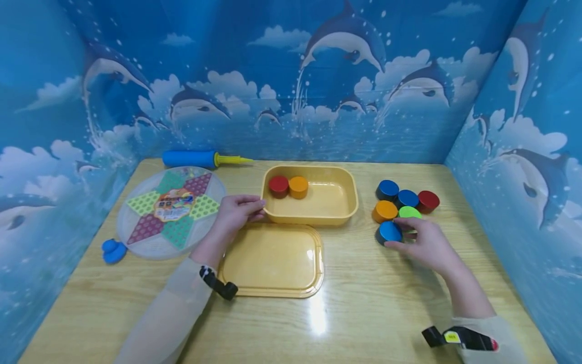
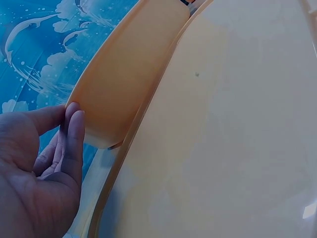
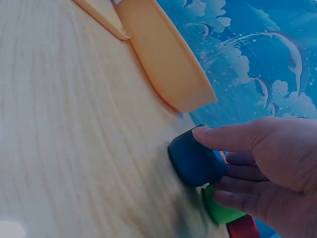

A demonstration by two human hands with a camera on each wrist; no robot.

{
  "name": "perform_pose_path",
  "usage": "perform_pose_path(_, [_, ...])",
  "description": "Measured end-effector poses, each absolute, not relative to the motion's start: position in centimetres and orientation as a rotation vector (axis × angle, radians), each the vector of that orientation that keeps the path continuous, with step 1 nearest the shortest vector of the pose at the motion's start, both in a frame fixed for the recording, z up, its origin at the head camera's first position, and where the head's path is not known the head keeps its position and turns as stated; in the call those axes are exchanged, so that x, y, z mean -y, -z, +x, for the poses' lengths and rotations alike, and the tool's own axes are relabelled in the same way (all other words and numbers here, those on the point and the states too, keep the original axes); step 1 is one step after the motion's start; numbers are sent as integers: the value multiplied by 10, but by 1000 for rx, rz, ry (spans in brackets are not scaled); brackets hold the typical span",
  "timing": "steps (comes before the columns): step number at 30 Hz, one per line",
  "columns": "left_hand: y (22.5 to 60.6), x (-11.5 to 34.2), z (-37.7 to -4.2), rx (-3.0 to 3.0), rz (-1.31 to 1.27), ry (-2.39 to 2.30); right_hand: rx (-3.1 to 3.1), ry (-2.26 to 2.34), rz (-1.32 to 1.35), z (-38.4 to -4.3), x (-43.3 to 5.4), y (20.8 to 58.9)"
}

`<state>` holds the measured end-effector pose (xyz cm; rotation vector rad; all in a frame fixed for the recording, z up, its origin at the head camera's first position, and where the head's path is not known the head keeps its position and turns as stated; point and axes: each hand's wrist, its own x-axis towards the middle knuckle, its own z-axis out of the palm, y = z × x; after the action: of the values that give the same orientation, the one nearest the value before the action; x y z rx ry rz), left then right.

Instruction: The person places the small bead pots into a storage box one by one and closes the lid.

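Note:
My left hand (image 1: 237, 211) pinches the near left corner of a yellow plastic box (image 1: 313, 220) between thumb and fingers, as the left wrist view (image 2: 111, 89) also shows. Inside the box, at its left end, stand a red round block (image 1: 279, 187) and an orange one (image 1: 298, 187). Over to the right, my right hand (image 1: 425, 242) grips a blue round block (image 1: 388, 233) between thumb and fingers. Close by are an orange block (image 1: 384, 211), a partly hidden green block (image 1: 410, 212), two more blue blocks (image 1: 388, 190) and a red block (image 1: 428, 201).
A yellow lid (image 1: 275, 260) lies flat in front of the box. On the left are a round board with coloured triangles (image 1: 150, 202), a small blue object (image 1: 113, 251) and a blue pump with a yellow nozzle (image 1: 188, 158). Dolphin-print walls (image 1: 291, 101) enclose the table.

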<state>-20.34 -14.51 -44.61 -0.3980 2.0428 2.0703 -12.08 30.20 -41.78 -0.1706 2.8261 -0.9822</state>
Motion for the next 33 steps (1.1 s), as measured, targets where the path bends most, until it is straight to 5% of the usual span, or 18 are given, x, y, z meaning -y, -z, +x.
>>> perform_pose_path(18, [447, 144, -204, -2046, -412, -2060, -2771, 1083, -104, -120, -297, 432])
perform_pose_path(33, [444, 143, -204, -2038, -477, -2044, -2751, 1203, -254, -126, -295, 404])
